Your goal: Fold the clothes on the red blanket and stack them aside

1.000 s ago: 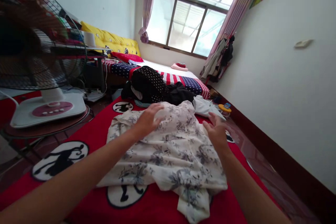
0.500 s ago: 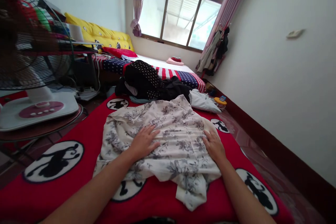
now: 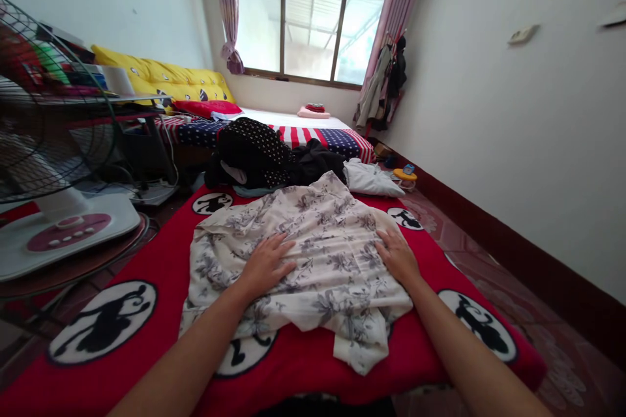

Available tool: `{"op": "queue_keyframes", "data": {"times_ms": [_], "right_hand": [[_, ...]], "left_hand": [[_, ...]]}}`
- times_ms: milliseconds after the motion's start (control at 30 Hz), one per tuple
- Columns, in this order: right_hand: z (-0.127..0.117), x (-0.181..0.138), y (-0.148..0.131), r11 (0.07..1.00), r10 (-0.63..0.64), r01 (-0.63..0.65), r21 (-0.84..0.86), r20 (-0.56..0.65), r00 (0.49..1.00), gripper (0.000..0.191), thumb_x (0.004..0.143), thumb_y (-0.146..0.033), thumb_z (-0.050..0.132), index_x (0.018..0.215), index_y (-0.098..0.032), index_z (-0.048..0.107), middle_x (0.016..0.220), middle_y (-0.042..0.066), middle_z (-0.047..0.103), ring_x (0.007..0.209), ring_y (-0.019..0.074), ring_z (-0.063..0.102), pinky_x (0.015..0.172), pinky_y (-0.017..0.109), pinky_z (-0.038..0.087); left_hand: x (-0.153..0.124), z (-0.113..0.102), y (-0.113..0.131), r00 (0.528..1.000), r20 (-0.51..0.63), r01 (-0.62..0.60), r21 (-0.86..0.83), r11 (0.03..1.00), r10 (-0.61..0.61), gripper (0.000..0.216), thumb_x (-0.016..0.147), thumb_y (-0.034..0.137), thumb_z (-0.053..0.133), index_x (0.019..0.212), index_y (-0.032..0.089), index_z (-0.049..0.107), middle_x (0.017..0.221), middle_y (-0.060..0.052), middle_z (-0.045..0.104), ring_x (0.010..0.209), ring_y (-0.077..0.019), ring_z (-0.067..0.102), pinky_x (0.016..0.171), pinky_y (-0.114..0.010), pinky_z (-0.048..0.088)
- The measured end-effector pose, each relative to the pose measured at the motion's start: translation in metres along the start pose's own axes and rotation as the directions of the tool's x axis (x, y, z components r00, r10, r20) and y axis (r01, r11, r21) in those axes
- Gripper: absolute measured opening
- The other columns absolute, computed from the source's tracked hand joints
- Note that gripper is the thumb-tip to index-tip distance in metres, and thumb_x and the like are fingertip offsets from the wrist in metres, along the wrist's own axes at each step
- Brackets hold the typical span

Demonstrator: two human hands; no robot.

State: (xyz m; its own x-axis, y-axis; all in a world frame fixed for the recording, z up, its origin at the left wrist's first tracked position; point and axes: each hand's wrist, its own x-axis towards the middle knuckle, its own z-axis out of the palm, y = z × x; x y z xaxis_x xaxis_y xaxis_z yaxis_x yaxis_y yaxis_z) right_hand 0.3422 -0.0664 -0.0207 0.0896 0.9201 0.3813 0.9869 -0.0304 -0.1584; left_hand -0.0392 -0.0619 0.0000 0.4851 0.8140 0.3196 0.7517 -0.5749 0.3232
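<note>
A white garment with a grey floral print (image 3: 323, 260) lies spread over a red blanket (image 3: 303, 371) with round black-and-white patches. My left hand (image 3: 267, 265) rests flat on the cloth left of its middle, fingers apart. Near the garment's right edge, my right hand (image 3: 398, 257) also lies flat on it with the fingers stretched out. A sleeve or flap of the cloth hangs toward me at the front. Both palms are hidden against the fabric.
Behind the garment lie dark clothes (image 3: 259, 150) and a folded white garment (image 3: 372, 177). A fan (image 3: 63, 228) stands on a round stool at left. Further back is a bed with a flag-pattern cover (image 3: 337, 141). A wall (image 3: 513, 117) runs along the right.
The camera view has turned slightly, shifting the room leftward. Both hands stay flat on the floral garment in nearly the same places.
</note>
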Motion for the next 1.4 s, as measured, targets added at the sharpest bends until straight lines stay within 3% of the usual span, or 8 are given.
{"op": "queue_keyframes", "data": {"times_ms": [1133,1233,1333,1400], "right_hand": [[-0.003,0.000,-0.001,1.000,0.002,-0.002,0.005,0.010,1.000,0.048,0.093,-0.039,0.039,0.131,-0.016,0.055,0.140,0.014,0.049,0.133,0.0272,0.040,0.112,0.042,0.029],[-0.001,0.001,0.000,1.000,-0.004,0.004,-0.007,0.000,1.000,0.048,0.093,-0.040,0.038,0.131,-0.016,0.055,0.139,0.014,0.049,0.132,0.0278,0.041,0.111,0.043,0.030],[0.002,0.002,0.001,1.000,-0.008,0.008,-0.019,-0.010,1.000,0.048,0.092,-0.041,0.038,0.130,-0.016,0.055,0.138,0.015,0.050,0.130,0.0284,0.042,0.110,0.043,0.031],[0.003,0.002,0.002,1.000,-0.016,0.016,-0.018,-0.014,1.000,0.049,0.092,-0.041,0.038,0.130,-0.015,0.055,0.138,0.015,0.051,0.130,0.0280,0.042,0.111,0.043,0.031]], "left_hand": [[-0.001,0.003,-0.001,1.000,-0.001,0.003,-0.038,0.999,-0.003,0.050,0.087,0.046,0.054,0.131,0.023,0.055,0.146,-0.011,0.044,0.134,-0.0305,0.040,0.112,-0.049,0.029],[0.001,-0.003,-0.010,0.983,-0.146,0.103,-0.041,0.994,-0.108,0.058,0.088,0.042,0.053,0.141,0.022,0.042,0.155,-0.013,0.024,0.139,-0.0313,0.031,0.111,-0.047,0.031],[0.009,-0.023,-0.034,0.896,-0.339,0.315,0.030,0.949,-0.287,0.069,0.085,0.036,0.056,0.147,0.018,0.030,0.158,-0.015,0.010,0.142,-0.0330,0.023,0.112,-0.044,0.030],[0.017,-0.042,-0.057,0.854,-0.336,0.453,0.101,0.886,-0.398,0.081,0.079,0.039,0.063,0.148,0.019,0.026,0.157,-0.018,0.010,0.139,-0.0369,0.029,0.107,-0.045,0.037]]}}
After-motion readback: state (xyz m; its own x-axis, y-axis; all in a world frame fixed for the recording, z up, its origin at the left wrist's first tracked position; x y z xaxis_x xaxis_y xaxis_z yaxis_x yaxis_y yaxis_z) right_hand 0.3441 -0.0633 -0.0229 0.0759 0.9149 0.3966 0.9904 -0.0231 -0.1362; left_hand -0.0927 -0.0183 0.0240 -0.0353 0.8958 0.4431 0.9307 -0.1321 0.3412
